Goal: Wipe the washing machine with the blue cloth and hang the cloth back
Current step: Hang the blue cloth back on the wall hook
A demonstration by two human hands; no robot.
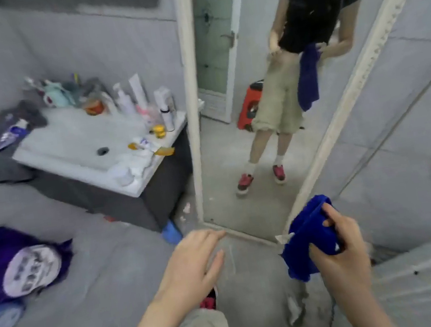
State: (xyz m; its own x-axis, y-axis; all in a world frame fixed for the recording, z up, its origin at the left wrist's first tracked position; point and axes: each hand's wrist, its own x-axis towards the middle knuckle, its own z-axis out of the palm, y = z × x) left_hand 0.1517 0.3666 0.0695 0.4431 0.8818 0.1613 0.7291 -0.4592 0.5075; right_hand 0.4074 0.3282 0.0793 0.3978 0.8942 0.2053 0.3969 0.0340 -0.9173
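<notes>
Cloth (307, 236) bunched in R hand (338, 245); L hand (193, 264) empty.

Two bare hands: the left hand (193, 267) and the right hand (341, 248). One blue cloth (309, 236). One standing mirror (246, 130). One white sink (86, 151), with one drain hole (103, 151) and one yellow jar (159, 131) near its right edge; its back-edge bottles are too blurred to count.

We see soft, even, dim light with faint shadows and no glare. Motion blur smears everything, worst left of the mirror (255, 101). Straight lines bow outward around it.
</notes>
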